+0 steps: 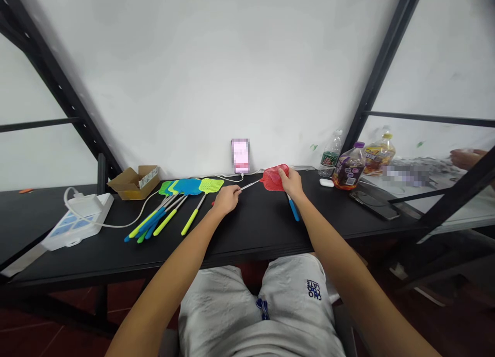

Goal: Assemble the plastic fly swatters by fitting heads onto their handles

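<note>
A red fly swatter (273,180) is held crosswise above the black table. My left hand (228,198) is closed round its silver rod, and a bit of red handle shows past the fist. On the swatter's mesh head, my right hand (292,184) grips the right edge between thumb and fingers. Below that hand, a blue handle (294,209) with a silver rod lies on the table; its upper end is hidden. To the left rests a fanned pile of several fly swatters (189,186) in blue, green and yellow-green, with a yellow-green swatter (211,185) at its right side.
A phone (241,156) on a cable leans on the wall. Left are an open cardboard box (136,184) and a white power strip (79,225). Right are bottles (349,166), a white case (327,183) and a dark phone (374,205). Another person's hand (466,157) shows beyond the frame post.
</note>
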A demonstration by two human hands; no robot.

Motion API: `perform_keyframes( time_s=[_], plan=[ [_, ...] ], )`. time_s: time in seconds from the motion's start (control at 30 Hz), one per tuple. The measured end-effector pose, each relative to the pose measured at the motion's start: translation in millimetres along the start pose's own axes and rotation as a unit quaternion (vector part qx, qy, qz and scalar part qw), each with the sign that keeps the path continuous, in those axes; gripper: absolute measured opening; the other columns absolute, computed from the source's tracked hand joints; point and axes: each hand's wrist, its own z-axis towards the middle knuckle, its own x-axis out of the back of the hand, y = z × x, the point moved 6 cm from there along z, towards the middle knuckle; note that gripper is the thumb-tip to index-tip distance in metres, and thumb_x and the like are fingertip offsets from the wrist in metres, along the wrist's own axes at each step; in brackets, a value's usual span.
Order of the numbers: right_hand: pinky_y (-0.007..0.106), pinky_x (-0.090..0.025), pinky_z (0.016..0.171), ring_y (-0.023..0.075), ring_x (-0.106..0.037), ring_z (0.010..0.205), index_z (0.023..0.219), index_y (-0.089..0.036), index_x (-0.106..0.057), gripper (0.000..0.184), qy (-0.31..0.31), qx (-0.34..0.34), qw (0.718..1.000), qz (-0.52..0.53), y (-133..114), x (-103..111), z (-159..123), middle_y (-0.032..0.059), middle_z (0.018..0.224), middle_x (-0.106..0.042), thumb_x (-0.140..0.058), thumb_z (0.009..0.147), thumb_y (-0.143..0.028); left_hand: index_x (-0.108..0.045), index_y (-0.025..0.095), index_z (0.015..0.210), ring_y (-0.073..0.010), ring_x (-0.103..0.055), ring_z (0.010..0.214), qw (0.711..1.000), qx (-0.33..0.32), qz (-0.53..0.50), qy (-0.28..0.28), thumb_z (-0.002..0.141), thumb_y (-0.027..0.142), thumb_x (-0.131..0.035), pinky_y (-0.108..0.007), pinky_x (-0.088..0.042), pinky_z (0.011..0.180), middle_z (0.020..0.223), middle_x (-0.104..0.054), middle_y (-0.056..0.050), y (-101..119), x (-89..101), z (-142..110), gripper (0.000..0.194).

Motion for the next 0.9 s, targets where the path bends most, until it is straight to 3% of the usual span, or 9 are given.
perform_keyframes(
  time_s=[0.23,0.67,0.9],
  plan=[
    [0.030,-0.047,0.075,0.0237,-0.066,0.081,0.087,-0.015,-0.069,0.045,-0.009,-0.006,1.000,0.008,2.8,-0.3,0.3,0.0095,0.085,-0.073,-0.049,0.087,-0.055,-0.072,0.020,0.087,-0.0187,-0.059,0.074,0.999,-0.040,0.000,-0.003,0.091,0.026,-0.048,-0.028,-0.041,0.068,0.081,-0.070,-0.005,0.1,0.8,0.8,0.024],
    [0.030,-0.050,0.070,0.0226,-0.068,0.080,0.090,-0.016,-0.072,0.049,-0.097,-0.029,0.993,0.057,4.4,-0.8,-2.9,0.0078,0.085,-0.073,-0.065,0.075,-0.062,-0.072,0.018,0.082,-0.0165,-0.057,0.068,0.993,-0.102,-0.016,-0.058,0.088,0.023,-0.049,-0.026,-0.039,0.066,0.073,-0.068,-0.003,1.4,-2.9,1.7,0.024],
    [0.030,-0.050,0.072,0.0216,-0.067,0.081,0.093,-0.017,-0.071,0.048,-0.082,0.000,0.993,0.088,-7.6,-4.7,-10.5,0.0074,0.089,-0.074,-0.066,0.074,-0.060,-0.073,0.018,0.082,-0.0156,-0.055,0.065,0.993,-0.093,-0.033,-0.058,0.086,0.022,-0.049,-0.026,-0.038,0.064,0.071,-0.067,-0.003,2.1,-3.9,0.5,0.025]
  ],
)
